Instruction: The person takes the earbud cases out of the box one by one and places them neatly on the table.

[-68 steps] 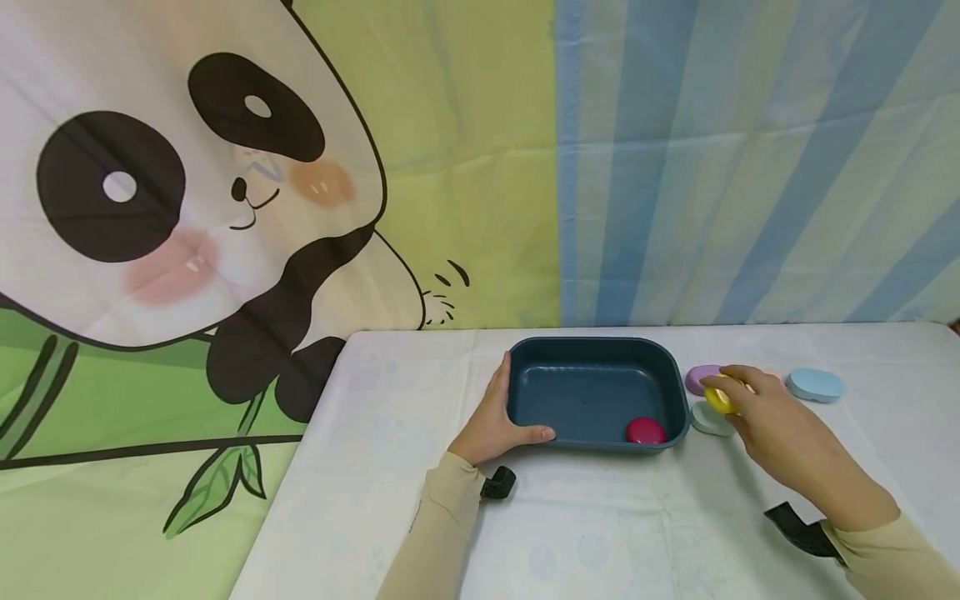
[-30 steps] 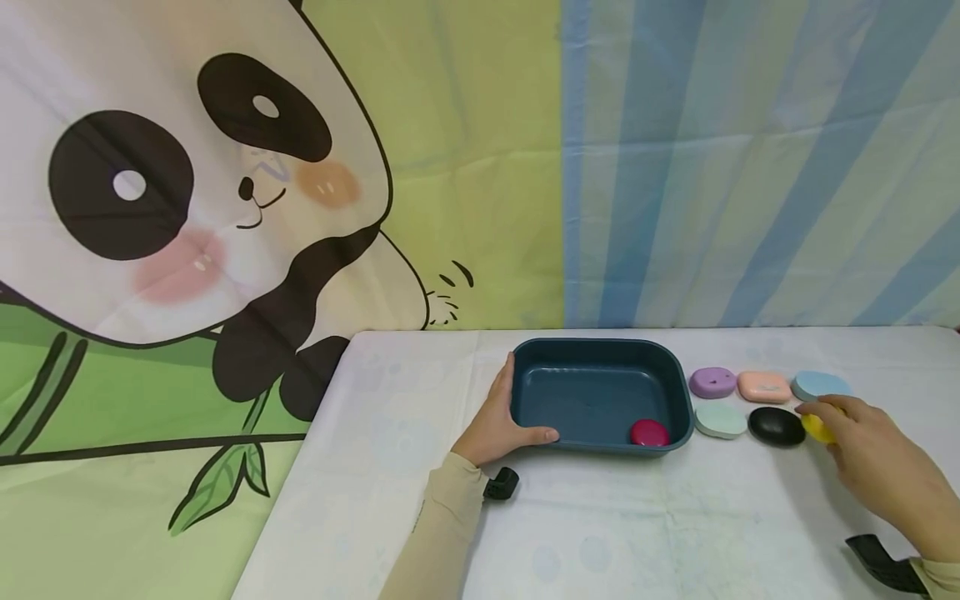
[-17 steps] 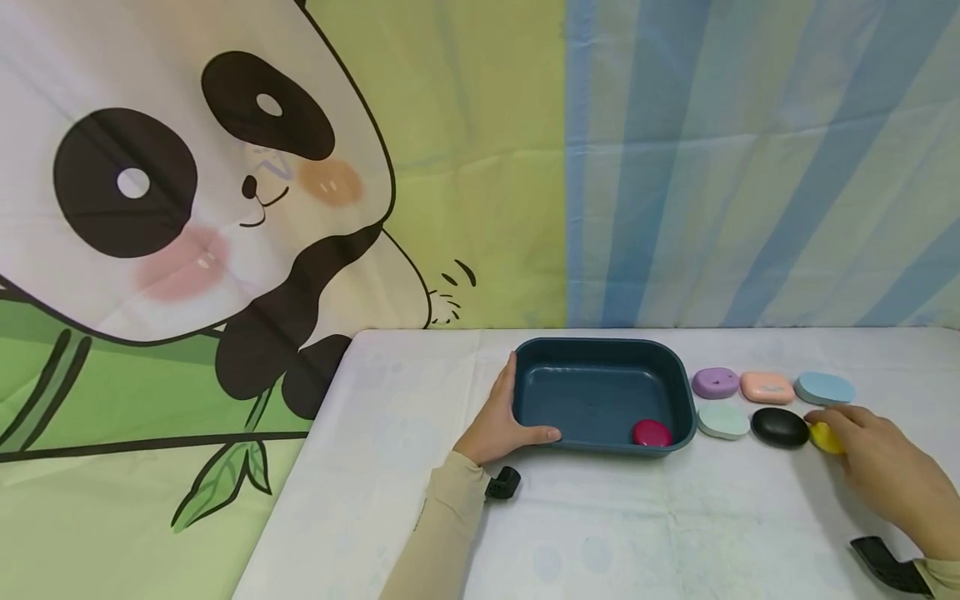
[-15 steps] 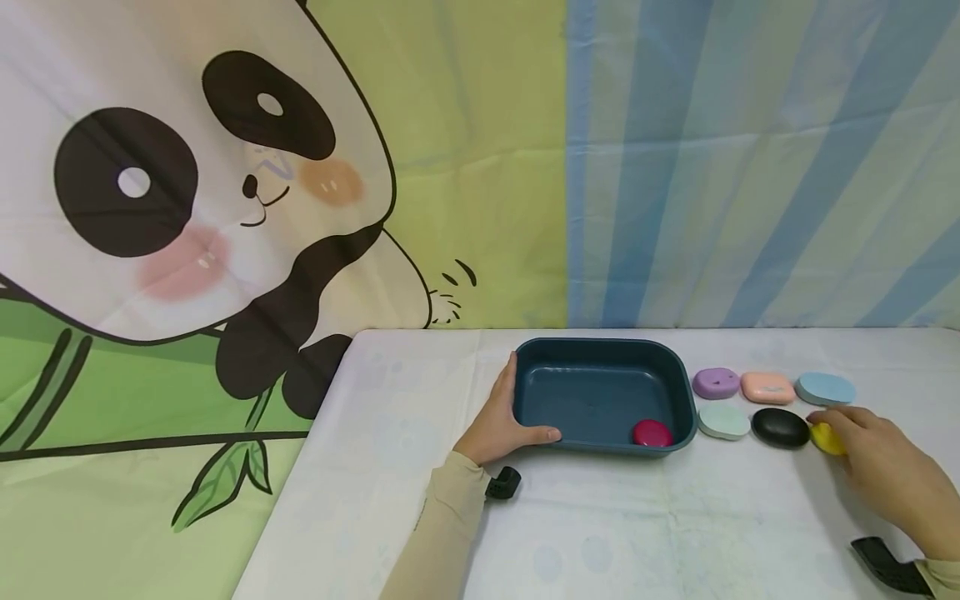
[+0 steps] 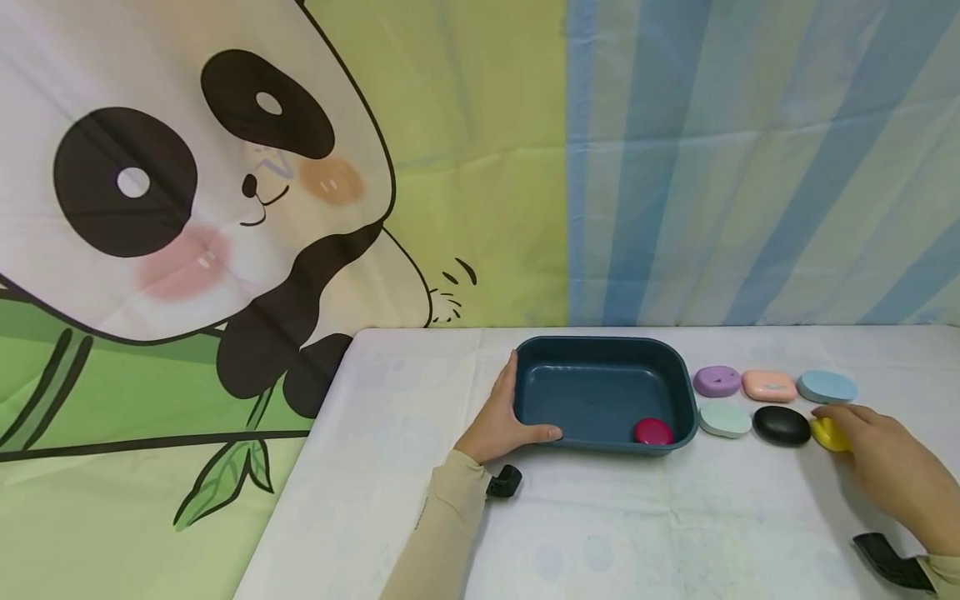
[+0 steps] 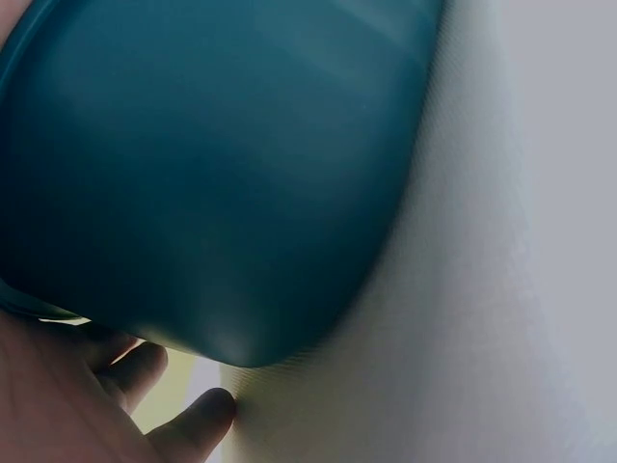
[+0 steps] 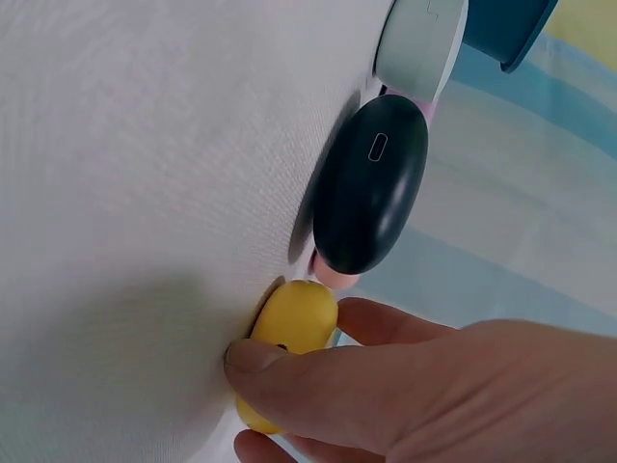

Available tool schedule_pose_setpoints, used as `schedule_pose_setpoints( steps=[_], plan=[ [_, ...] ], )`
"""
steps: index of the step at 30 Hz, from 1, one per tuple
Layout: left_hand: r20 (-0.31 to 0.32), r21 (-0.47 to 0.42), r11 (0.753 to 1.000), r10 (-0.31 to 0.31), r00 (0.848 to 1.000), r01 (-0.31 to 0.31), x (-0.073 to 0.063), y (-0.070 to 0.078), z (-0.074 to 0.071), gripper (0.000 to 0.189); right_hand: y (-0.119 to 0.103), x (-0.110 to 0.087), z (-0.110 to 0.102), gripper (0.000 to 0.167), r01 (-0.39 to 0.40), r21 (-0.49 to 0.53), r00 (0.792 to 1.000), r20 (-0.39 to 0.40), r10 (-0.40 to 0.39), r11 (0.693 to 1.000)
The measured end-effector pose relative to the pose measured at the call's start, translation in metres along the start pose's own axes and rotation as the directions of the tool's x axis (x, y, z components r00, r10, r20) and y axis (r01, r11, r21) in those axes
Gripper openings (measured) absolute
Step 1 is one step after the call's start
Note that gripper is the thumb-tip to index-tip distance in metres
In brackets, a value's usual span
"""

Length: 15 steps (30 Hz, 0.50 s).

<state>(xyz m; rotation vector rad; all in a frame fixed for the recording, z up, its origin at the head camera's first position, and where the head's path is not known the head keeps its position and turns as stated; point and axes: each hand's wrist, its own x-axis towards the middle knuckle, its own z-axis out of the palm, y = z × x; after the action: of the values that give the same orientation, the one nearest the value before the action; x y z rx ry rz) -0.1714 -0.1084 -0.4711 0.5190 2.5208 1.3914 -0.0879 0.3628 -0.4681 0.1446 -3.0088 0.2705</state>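
Observation:
In the head view my left hand (image 5: 498, 421) holds the left end of a dark blue plastic tub (image 5: 678, 358), thumb over the front rim and fingers along the left wall. The left wrist view shows fingers reaching behind the tub wall (image 6: 222, 193). A red rounded object (image 5: 653, 431) lies in the tub's front right corner. My right hand (image 5: 896, 471) pinches a small yellow oval case (image 7: 299, 313) between thumb and fingers, low at the table, partly hidden by the hand. Beside it sits a glossy black oval case (image 7: 371, 183) with a small slot-shaped mark.
Left of the black case lies a mint green case (image 5: 724, 419). Behind, in a row, are a purple case (image 5: 717, 381), a peach case (image 5: 768, 386) and a light blue case (image 5: 827, 386). A striped and panda-printed cloth (image 5: 480, 167) hangs behind the white table (image 5: 600, 533).
My right hand has carried the yellow case rightward from beside the tub to the right of the black case, staying almost still there lately. The left hand keeps its hold on the tub.

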Motion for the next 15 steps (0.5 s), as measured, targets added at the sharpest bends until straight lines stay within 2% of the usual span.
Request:
schedule_pose_setpoints(
  steps=[7,13,15],
  plan=[
    [0.003,0.000,1.000,0.013,1.000,-0.013,0.000,0.001,0.000,0.138,-0.003,-0.004,-0.002,0.044,0.015,0.000,0.997,-0.077,-0.015,1.000],
    [0.001,0.001,1.000,0.009,1.000,-0.009,0.000,0.000,0.000,0.136,-0.017,-0.003,-0.011,0.054,-0.002,0.014,0.998,-0.066,0.003,1.000],
    [0.000,0.002,1.000,0.010,1.000,-0.010,0.000,0.000,0.000,0.135,-0.024,-0.002,-0.016,0.056,0.021,0.012,0.996,-0.089,-0.020,1.000]
  ],
)
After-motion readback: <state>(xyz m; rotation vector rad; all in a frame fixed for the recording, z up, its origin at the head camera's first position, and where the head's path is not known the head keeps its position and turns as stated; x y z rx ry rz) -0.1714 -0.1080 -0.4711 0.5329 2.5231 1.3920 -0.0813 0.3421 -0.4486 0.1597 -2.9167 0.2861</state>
